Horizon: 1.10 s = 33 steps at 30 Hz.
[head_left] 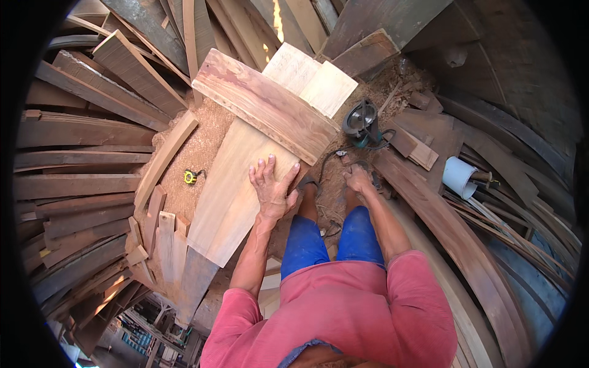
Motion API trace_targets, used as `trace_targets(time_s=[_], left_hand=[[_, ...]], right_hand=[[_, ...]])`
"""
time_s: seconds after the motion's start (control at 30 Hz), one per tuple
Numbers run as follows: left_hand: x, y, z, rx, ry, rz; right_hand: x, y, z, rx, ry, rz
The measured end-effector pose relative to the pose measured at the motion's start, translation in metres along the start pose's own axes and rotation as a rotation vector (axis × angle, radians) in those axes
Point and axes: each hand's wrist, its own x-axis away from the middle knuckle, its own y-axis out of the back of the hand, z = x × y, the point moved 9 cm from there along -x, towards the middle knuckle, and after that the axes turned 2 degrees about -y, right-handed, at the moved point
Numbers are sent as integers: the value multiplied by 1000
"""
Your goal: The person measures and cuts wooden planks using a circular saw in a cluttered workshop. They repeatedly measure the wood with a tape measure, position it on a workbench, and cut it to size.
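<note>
Head view looks straight down on a pale plank (230,196) lying flat across the sawdust, its long axis running from the lower left, near the person's left side, up and to the right toward a reddish board (264,110) that lies crosswise over its far end. The left hand (272,190) rests palm down on the plank's right-hand edge, about midway along its length, fingers (265,170) spread and pointing away from the body, up along the grain. Most of the plank lies to the left of that hand and in front of it; only a narrow strip of wood shows under the heel of the palm.

The right hand (358,180) hangs lower and off to the right, well apart from the plank, down over the dirt by the person's knees. Its fingers seem curled under, but whether they grip anything I cannot tell from up here. So the left hand is the one on the wood, and the right is nearer the black-corded power tool (362,122) that sits beyond it on the shavings.

Further out, a small yellow tape measure (191,177) lies on the sawdust just left of the plank. Two pale square offcuts (310,76) sit behind the reddish board. A white bucket (459,176) lies tipped on the right among curved dark timbers, and stacks of weathered boards (80,178) ring the whole left side.
</note>
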Motion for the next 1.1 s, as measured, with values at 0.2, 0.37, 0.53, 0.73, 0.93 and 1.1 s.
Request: trace_targets(time_s=[0.2,0.37,0.53,0.73,0.93,1.1], left_hand=[[5,-1,5,-38,32,77],[8,-2,9,41,66,-27],[2,-3,5,37,72,-48],[-3,-10,5,11,17,-12],[0,-5,3,-8,6,36],[4,4,2,22,56,39]], right_hand=[[-104,-91,-46,240,136,225],[-168,-83,-59,912,362,219],[-223,-80,-89,899,183,254],[-241,-48,-96,764,18,229],[-185,55,-51,518,-4,177],[-38,142,-21,102,113,35]])
